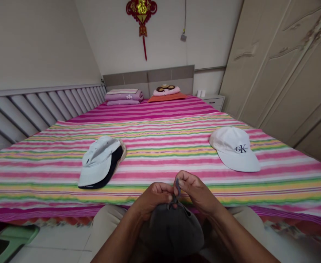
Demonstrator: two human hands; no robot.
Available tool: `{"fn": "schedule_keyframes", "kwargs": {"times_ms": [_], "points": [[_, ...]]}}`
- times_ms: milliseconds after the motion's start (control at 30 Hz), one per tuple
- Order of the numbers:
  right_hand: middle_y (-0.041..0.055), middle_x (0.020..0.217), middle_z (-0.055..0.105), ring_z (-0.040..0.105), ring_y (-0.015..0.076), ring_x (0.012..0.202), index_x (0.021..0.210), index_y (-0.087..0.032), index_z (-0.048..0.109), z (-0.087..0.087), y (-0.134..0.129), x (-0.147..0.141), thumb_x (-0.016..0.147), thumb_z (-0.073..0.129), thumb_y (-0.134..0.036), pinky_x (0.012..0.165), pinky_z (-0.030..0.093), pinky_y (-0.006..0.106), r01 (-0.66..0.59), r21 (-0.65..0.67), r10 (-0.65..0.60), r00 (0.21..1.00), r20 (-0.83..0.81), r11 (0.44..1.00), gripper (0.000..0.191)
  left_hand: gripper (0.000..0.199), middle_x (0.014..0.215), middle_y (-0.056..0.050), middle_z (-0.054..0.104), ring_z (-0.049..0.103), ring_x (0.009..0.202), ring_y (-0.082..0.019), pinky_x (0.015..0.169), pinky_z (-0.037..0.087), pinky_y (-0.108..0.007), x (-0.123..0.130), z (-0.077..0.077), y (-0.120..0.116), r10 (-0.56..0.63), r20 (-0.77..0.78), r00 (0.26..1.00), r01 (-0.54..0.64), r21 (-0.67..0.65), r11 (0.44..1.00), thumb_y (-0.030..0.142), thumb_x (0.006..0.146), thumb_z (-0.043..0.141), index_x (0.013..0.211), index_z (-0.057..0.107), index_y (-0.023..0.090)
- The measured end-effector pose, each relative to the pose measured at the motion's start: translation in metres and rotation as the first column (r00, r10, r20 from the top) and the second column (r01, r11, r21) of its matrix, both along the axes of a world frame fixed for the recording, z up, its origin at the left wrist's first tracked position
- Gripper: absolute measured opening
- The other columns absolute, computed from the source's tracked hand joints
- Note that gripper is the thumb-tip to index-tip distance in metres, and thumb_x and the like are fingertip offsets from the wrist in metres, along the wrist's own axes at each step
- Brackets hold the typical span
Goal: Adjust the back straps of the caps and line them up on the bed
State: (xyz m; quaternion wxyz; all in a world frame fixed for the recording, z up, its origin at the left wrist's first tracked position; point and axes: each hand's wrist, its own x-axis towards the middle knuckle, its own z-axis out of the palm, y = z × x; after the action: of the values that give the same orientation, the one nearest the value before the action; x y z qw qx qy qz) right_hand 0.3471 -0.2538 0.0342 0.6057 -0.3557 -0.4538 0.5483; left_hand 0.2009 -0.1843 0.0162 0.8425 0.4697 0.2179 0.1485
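Note:
A dark grey cap point(175, 230) is held low in front of me, over my lap at the bed's near edge. My left hand point(157, 197) pinches it beside the back opening, at the strap's fastening. Between thumb and fingers, my right hand point(192, 188) grips the loose end of the cap's strap point(178, 185), which points upward. To the left on the bed lies a stack of caps, a white cap point(99, 159) on top and a dark navy one point(112, 168) beneath. A white cap with black letters point(234, 149) lies to the right.
A striped sheet point(160, 146) covers the bed. Folded purple bedding point(124, 96) and a pink folded item point(166, 91) on orange cloth are near the headboard point(174, 78). A railing point(48, 106) runs along the left, wardrobes point(281, 65) along the right. A green stool point(18, 237) stands lower left.

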Motion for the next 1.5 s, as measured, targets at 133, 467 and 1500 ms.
{"fn": "schedule_keyframes", "kwargs": {"times_ms": [133, 467, 1500], "points": [[-0.0023, 0.059, 0.053, 0.046, 0.0111, 0.056, 0.070, -0.017, 0.053, 0.000, -0.001, 0.002, 0.073, 0.061, -0.040, 0.055, 0.034, 0.025, 0.080, -0.007, -0.079, 0.994, 0.073, 0.997, 0.024, 0.017, 0.058, -0.003, 0.064, 0.056, 0.049, -0.008, 0.049, 0.040, -0.016, -0.001, -0.002, 0.001, 0.003, 0.000, 1.000, -0.003, -0.036, 0.999, 0.016, 0.058, 0.072, 0.073, 0.065, 0.011], [-0.0067, 0.045, 0.045, 0.026, 0.0028, 0.036, 0.064, -0.014, 0.062, -0.010, 0.000, 0.000, 0.058, 0.071, -0.027, 0.039, 0.013, 0.021, 0.089, -0.259, -0.101, 0.994, -0.034, 0.962, 0.017, 0.020, 0.056, -0.003, 0.062, 0.053, 0.045, -0.007, 0.047, 0.039, -0.017, -0.002, -0.013, -0.001, -0.024, 0.025, 0.999, 0.027, -0.133, 0.991, 0.022, 0.057, 0.073, 0.068, 0.063, 0.008], [0.0083, 0.090, 0.064, 0.056, 0.0216, 0.088, 0.085, -0.016, 0.058, -0.005, -0.018, -0.014, 0.072, 0.056, -0.011, 0.087, 0.038, 0.042, -0.014, 0.810, -0.810, -0.026, 0.585, 0.586, 0.015, 0.023, 0.057, -0.001, 0.061, 0.054, 0.050, -0.009, 0.052, 0.038, -0.019, 0.005, -0.013, -0.009, 0.213, 0.103, 0.972, -0.196, -0.148, 0.969, 0.021, 0.054, 0.075, 0.067, 0.058, 0.011]]}}
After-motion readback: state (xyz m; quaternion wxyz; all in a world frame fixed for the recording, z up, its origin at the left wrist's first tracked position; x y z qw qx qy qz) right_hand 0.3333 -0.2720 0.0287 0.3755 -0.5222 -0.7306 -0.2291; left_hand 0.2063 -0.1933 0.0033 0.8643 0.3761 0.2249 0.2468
